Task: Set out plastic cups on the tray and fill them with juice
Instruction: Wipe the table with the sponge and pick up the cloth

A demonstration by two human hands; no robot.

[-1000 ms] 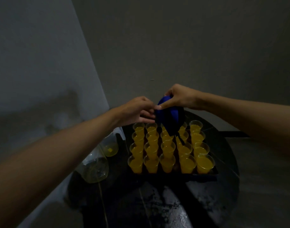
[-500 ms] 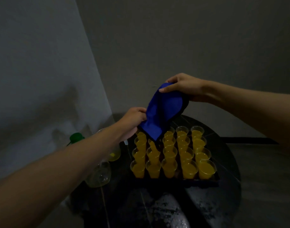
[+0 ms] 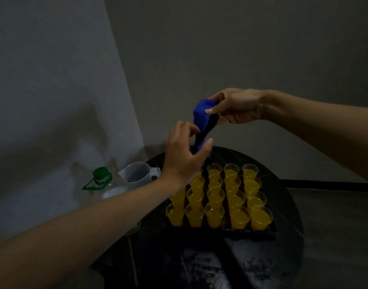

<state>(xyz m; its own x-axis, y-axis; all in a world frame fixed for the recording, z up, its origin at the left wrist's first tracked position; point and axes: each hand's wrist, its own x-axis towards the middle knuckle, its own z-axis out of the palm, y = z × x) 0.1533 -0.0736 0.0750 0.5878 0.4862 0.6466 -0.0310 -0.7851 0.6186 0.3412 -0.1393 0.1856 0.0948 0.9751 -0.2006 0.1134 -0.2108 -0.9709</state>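
Note:
Several clear plastic cups (image 3: 215,214) filled with orange juice stand in rows on a dark tray (image 3: 252,234) on a round black table (image 3: 283,205). A blue cloth (image 3: 202,117) hangs above the tray's far left corner. My right hand (image 3: 235,106) pinches its upper end. My left hand (image 3: 184,155) is just below, its fingers curled round the cloth's lower end. My left forearm hides the tray's left cups.
A clear jug (image 3: 137,174) with a handle stands at the table's left edge. A large clear bottle with a green cap (image 3: 99,175) is beside it, against the wall. The walls meet in a corner behind the table.
The cloth has gone from spread wide to bunched into a narrow strip. My left hand moved right and up to its lower end. My right hand holds the top.

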